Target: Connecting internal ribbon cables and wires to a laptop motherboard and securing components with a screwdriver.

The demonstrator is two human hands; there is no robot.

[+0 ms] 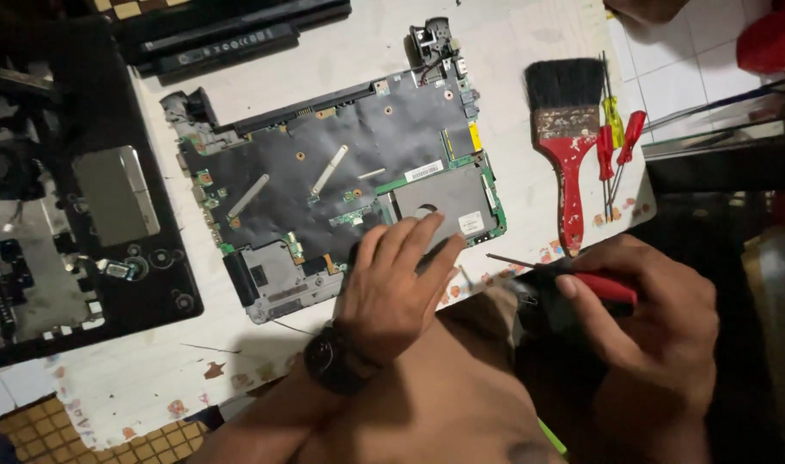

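While flat on the laptop board (341,172), left hand (392,292) spread; right hand (659,326) clamped around screwdriver (581,279).

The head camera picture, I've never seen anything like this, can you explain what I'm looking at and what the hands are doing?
This is one view from a camera worn on a person's head, looking down at their own two bare hands over a table. The left hand, with a dark wristwatch, rests on an opened laptop's circuit board. The right hand holds a red-handled screwdriver. Nearby lie a red-handled paintbrush, more small screwdrivers, a long black battery and the laptop's black casing.
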